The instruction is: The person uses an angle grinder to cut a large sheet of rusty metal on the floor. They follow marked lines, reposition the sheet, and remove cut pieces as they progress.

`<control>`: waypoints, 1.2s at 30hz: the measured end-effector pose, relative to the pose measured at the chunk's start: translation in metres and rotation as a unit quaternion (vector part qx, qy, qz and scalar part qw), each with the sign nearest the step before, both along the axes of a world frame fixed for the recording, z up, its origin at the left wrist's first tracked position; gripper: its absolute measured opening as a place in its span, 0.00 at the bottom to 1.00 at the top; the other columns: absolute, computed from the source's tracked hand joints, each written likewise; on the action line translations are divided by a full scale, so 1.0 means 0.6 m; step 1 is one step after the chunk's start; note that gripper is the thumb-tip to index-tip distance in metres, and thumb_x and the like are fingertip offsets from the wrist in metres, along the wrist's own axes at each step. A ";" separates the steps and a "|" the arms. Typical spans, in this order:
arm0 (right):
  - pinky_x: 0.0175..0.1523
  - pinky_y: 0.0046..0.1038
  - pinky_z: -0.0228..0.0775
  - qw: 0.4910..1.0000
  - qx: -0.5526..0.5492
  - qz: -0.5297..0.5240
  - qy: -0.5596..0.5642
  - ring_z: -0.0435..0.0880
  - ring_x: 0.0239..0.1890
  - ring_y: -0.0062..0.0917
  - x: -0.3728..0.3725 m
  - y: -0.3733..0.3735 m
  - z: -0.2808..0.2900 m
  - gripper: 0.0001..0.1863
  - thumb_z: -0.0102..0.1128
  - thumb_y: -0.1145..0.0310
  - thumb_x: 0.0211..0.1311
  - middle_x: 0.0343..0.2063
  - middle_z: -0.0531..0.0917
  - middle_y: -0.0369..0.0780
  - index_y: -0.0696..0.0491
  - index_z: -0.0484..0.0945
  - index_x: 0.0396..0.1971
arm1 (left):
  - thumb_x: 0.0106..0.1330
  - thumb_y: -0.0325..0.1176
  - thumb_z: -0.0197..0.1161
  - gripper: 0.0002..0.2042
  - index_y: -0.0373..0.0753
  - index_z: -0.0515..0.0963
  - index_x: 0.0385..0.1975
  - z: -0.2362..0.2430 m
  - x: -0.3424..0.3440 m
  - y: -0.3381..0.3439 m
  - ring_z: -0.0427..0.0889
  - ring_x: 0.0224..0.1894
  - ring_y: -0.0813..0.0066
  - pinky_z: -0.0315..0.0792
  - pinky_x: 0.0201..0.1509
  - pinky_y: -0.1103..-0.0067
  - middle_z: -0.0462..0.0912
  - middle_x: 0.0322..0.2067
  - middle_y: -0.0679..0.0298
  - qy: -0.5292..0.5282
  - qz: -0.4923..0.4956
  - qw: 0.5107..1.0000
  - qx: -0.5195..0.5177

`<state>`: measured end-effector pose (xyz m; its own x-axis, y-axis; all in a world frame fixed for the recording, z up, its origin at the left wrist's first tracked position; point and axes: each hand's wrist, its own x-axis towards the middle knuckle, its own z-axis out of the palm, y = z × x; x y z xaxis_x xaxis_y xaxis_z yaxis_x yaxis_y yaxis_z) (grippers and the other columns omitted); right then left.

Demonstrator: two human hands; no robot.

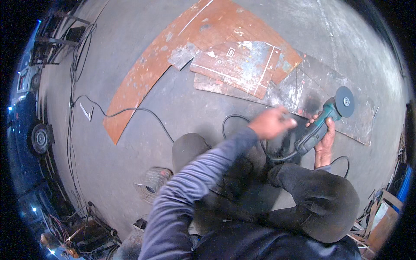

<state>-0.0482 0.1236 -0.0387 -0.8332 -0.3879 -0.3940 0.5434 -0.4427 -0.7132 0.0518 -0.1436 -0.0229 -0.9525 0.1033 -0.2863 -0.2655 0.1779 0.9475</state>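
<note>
In my right hand is a green and black angle grinder, held up with its grey disc at the far right end. My fingers and thumb wrap round its body. My left hand hovers to the left of the grinder, apart from it. Its fingers are loosely bent and spread, slightly blurred, and nothing shows in them. Beyond both hands lie overlapping metal sheets: a worn reddish-brown piece with white lines sits on a bare grey-brown sheet.
A large orange-painted sheet stretches to the left. A dark cable crosses it and the floor towards my legs. A white angled piece lies further left. Beside my left knee is a grey mesh-like object. A vehicle wheel stands at the left edge.
</note>
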 end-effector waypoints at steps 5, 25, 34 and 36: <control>0.51 0.41 0.83 0.999 0.038 0.029 -0.012 0.86 0.43 0.35 0.017 -0.009 -0.005 0.28 0.63 0.52 0.66 0.42 0.83 0.44 0.60 0.73 0.54 | 0.69 0.61 0.64 0.47 0.18 0.62 0.67 0.013 0.005 0.141 0.77 0.66 0.44 0.68 0.70 0.65 0.75 0.62 0.32 -0.097 -0.037 0.989 0.106; 0.49 0.42 0.84 0.997 0.064 0.025 -0.036 0.86 0.43 0.36 0.041 -0.046 -0.028 0.28 0.64 0.54 0.66 0.42 0.83 0.46 0.62 0.73 0.55 | 0.69 0.55 0.66 0.48 0.15 0.57 0.70 -0.001 0.021 0.143 0.72 0.70 0.52 0.66 0.73 0.70 0.72 0.65 0.36 -0.185 0.062 0.956 0.219; 0.49 0.42 0.84 0.999 0.014 0.012 -0.050 0.86 0.43 0.36 0.032 -0.038 -0.037 0.27 0.63 0.55 0.67 0.41 0.83 0.46 0.62 0.73 0.54 | 0.69 0.50 0.65 0.42 0.17 0.61 0.68 0.006 0.016 0.141 0.74 0.68 0.49 0.66 0.72 0.67 0.75 0.64 0.37 -0.164 0.039 0.976 0.140; 0.50 0.42 0.84 0.998 0.011 0.009 -0.056 0.86 0.43 0.36 0.033 -0.039 -0.034 0.26 0.63 0.55 0.67 0.41 0.84 0.46 0.62 0.73 0.53 | 0.68 0.50 0.66 0.41 0.19 0.63 0.68 0.004 0.015 0.141 0.76 0.67 0.49 0.68 0.71 0.67 0.75 0.63 0.37 -0.157 0.036 0.977 0.137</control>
